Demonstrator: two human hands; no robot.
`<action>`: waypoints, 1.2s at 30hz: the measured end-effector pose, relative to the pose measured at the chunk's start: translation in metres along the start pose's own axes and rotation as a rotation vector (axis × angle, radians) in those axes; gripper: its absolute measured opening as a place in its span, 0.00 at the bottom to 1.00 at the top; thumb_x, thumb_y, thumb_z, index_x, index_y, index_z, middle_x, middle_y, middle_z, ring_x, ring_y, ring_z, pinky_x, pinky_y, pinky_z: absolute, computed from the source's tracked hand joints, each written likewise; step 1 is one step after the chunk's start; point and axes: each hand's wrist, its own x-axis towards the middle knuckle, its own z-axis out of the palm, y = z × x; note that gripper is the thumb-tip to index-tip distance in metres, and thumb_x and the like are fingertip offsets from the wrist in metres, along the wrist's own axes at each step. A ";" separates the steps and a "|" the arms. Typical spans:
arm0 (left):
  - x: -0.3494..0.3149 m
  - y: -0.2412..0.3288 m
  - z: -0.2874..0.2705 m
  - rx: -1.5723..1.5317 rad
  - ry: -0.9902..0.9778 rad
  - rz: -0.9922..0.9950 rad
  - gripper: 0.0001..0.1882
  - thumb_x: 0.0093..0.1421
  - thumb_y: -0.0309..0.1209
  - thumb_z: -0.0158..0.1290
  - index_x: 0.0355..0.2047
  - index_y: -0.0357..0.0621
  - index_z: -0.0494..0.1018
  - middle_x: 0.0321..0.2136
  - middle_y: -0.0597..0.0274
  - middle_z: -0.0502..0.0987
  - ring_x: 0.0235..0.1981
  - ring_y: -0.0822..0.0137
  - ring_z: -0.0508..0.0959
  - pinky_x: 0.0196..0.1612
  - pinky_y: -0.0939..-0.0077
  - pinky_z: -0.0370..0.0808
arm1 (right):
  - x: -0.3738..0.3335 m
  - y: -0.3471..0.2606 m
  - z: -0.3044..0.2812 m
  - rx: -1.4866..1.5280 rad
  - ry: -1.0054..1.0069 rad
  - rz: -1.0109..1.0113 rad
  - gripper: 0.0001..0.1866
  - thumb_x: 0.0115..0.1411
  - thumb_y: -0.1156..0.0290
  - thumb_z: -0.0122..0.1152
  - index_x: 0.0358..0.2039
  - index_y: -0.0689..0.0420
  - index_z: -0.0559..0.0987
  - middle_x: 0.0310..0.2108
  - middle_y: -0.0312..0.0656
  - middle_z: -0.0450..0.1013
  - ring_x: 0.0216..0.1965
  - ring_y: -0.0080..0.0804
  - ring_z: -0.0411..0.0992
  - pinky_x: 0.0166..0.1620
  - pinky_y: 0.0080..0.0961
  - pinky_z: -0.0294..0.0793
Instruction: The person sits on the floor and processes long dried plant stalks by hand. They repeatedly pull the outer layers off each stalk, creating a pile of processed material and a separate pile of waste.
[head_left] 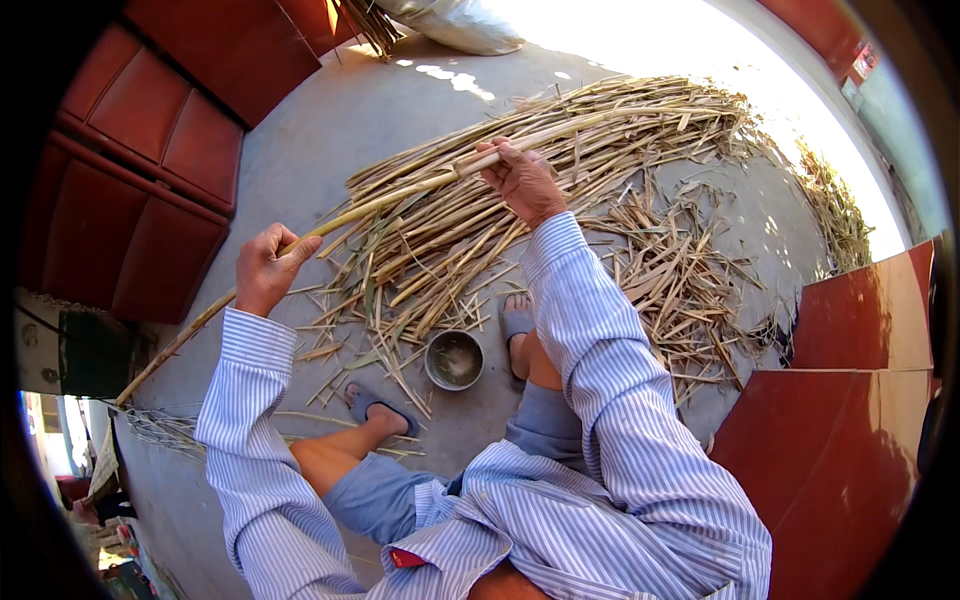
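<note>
Here on the left, the left hand (268, 265) is wrapped firmly round a long pale stalk (385, 205) slanting up above the floor (295, 140), while a small red label (406, 558) shows on the striped shirt (640, 430), its lettering too small to read. Between the feet sits a round bowl (432, 372), something murky inside, and behind, a whitish sack (465, 25), contents hidden. Now the right hand (524, 180) grips that same stalk above heaped stalks (450, 235), dry scraps (680, 270) strewn rightward!
</note>
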 end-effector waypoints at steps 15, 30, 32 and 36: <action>0.039 0.077 0.070 0.497 0.209 0.482 0.11 0.52 0.37 0.60 0.31 0.45 0.77 0.24 0.61 0.78 0.27 0.61 0.77 0.32 0.65 0.66 | -0.010 0.041 0.076 0.168 -0.361 0.188 0.13 0.60 0.73 0.60 0.45 0.59 0.74 0.46 0.46 0.76 0.49 0.36 0.74 0.53 0.32 0.76; 0.054 0.186 0.071 -0.467 0.228 0.529 0.08 0.57 0.32 0.59 0.31 0.39 0.79 0.24 0.58 0.80 0.25 0.67 0.78 0.30 0.73 0.72 | 0.017 0.059 0.053 0.234 -0.144 0.136 0.13 0.69 0.61 0.48 0.44 0.57 0.72 0.40 0.39 0.75 0.36 0.24 0.75 0.37 0.21 0.80; 0.054 0.198 0.079 -0.202 0.216 0.811 0.13 0.56 0.38 0.59 0.35 0.40 0.78 0.28 0.59 0.80 0.31 0.64 0.78 0.36 0.70 0.71 | 0.007 0.050 0.050 0.220 -0.292 -0.030 0.15 0.69 0.58 0.47 0.45 0.57 0.71 0.43 0.40 0.73 0.39 0.26 0.75 0.41 0.24 0.81; 0.045 0.130 0.058 0.418 0.235 0.565 0.22 0.57 0.46 0.56 0.43 0.42 0.77 0.36 0.60 0.80 0.38 0.63 0.75 0.40 0.67 0.66 | 0.010 0.043 0.045 0.168 -0.101 0.210 0.19 0.69 0.55 0.46 0.43 0.59 0.74 0.37 0.43 0.75 0.39 0.29 0.74 0.42 0.25 0.80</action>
